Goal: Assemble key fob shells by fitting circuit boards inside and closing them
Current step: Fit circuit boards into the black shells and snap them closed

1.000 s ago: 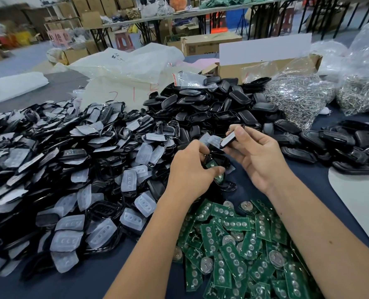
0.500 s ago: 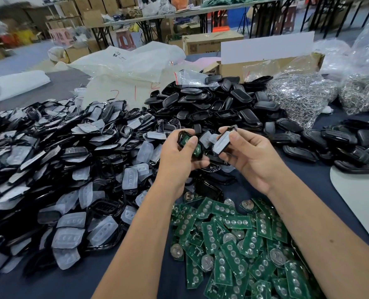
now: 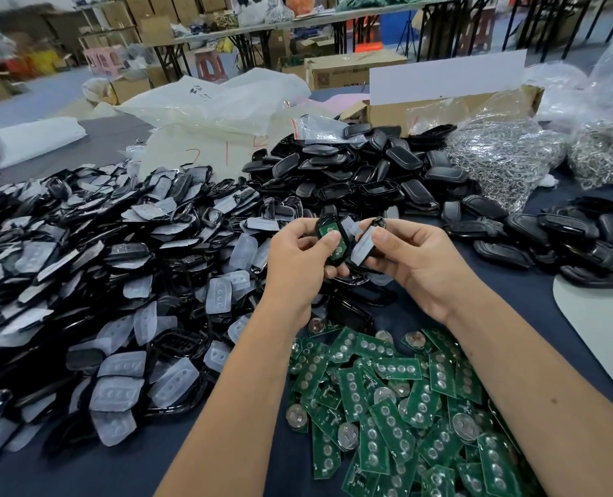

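head view: left hand (image 3: 298,256) grips a black shell half (image 3: 330,238) with a green circuit board (image 3: 328,234) seated inside; just beside it, right hand (image 3: 419,260) pinches the other shell half (image 3: 366,243), tilted.

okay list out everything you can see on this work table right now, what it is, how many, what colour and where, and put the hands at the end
Shell half with board: one, black with green inside, left hand.
Cover half with pad: one, black and clear, right hand.
Circuit boards: a pile, green, near edge.
Covers with button pads: a big heap, black and translucent, left.
Shell halves: a heap, black, middle rear.
More shells: a heap, black, right.
Bags of metal rings: at least two, silver, rear right.
Cardboard box: one, brown, behind the shells.
Plastic bags: several, white, rear.
Table: dark blue.
Left hand: pinches shell half.
Right hand: pinches cover half.
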